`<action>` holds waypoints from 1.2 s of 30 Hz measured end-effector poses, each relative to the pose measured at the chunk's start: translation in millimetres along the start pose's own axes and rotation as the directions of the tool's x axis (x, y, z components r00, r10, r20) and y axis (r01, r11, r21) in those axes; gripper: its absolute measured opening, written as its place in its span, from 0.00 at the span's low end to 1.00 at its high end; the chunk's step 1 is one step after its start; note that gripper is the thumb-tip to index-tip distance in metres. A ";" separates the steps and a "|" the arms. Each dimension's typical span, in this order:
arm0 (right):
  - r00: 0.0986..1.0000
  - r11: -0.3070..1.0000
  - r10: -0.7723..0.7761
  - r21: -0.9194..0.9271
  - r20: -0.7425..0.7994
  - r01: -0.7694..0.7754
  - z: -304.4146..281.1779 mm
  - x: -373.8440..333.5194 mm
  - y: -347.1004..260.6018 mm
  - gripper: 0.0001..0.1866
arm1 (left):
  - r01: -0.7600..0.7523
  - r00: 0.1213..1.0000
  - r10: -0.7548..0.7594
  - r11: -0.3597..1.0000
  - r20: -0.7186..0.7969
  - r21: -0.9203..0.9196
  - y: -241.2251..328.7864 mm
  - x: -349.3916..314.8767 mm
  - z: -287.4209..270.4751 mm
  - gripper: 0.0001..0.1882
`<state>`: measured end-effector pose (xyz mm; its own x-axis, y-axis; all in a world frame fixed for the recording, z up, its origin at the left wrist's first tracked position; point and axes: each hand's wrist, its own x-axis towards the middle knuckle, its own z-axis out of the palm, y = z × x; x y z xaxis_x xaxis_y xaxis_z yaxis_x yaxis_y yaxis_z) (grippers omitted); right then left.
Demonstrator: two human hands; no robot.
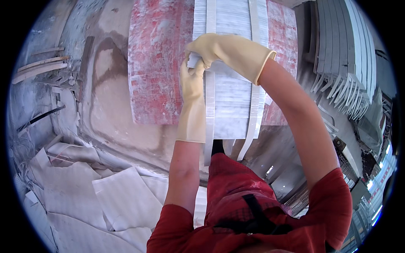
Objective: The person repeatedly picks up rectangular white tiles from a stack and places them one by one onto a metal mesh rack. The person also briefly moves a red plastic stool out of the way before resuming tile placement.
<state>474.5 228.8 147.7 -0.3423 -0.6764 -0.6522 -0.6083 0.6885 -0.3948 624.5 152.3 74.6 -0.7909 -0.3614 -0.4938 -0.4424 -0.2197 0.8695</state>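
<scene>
Both my hands wear cream rubber gloves and meet at the left edge of a stack of pale grey-white strips (pixel 234 101). Pinched between them is a small white flat piece (pixel 194 60); its exact kind I cannot make out. My left hand (pixel 192 78) grips it from below, fingers bent around its left side. From above, my right hand (pixel 206 48) closes over it, the arm reaching across the stack. Two long white straps (pixel 209 99) run lengthwise over the stack, their ends hanging past its near edge. Below the right glove a pale band (pixel 234 72) crosses the stack, partly hidden.
Under the stack lies a red board (pixel 156 76) smeared with white dust. Strapped bundles of long pale strips (pixel 348 46) stand at the far right, loose strap ends dangling. Broken white sheets (pixel 126 196) cover the lower left. Wooden slats (pixel 42 69) lie at the left.
</scene>
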 end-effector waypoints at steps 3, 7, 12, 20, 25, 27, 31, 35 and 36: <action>0.995 0.997 0.037 0.072 -0.091 -0.030 1.8 -12.4 3.5 0.33 | -0.040 0.999 0.040 0.999 0.013 -0.033 -3.2 0.2 2.4 0.40; 0.944 0.988 0.100 0.142 -0.313 -0.058 12.8 -45.6 -2.9 0.23 | -0.031 0.999 0.032 0.998 0.015 -0.058 -13.9 3.5 1.8 0.41; 0.773 0.911 0.249 0.413 -0.584 0.018 4.5 -173.5 -21.4 0.17 | -0.025 0.999 0.025 1.000 -0.031 0.006 -18.3 2.8 -3.1 0.44; 0.233 0.585 0.598 0.616 -0.767 0.527 55.4 -375.5 8.1 0.25 | -0.235 0.920 0.339 0.879 -0.198 0.414 -3.1 -39.5 25.6 0.42; -0.129 0.513 0.772 0.491 -0.622 0.704 74.6 -435.5 10.6 0.24 | -0.755 0.655 0.685 0.591 0.318 0.283 65.8 -165.2 104.6 0.41; -0.099 0.420 0.795 0.425 -0.598 0.802 88.7 -464.2 16.2 0.24 | -0.754 0.578 0.561 0.645 0.592 0.126 93.7 -200.2 127.0 0.40; 0.007 0.238 0.824 0.357 -0.567 0.903 141.2 -507.5 25.4 0.25 | -0.332 0.334 -0.127 0.912 0.934 0.242 124.8 -264.8 150.5 0.33; 0.044 0.175 0.846 0.355 -0.531 0.918 192.1 -548.0 21.9 0.27 | -0.307 0.285 -0.303 0.870 0.910 0.386 96.1 -345.4 165.4 0.24; 0.033 0.170 0.850 0.333 -0.525 0.928 208.8 -558.3 21.2 0.28 | -0.357 0.323 -0.314 0.833 0.893 0.422 88.9 -365.5 170.1 0.22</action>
<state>802.2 675.6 368.3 -0.9047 0.4257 -0.0170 -0.1826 -0.4236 -0.8873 802.4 419.0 334.8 -0.4937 0.7616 -0.4198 -0.2644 0.3284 0.9068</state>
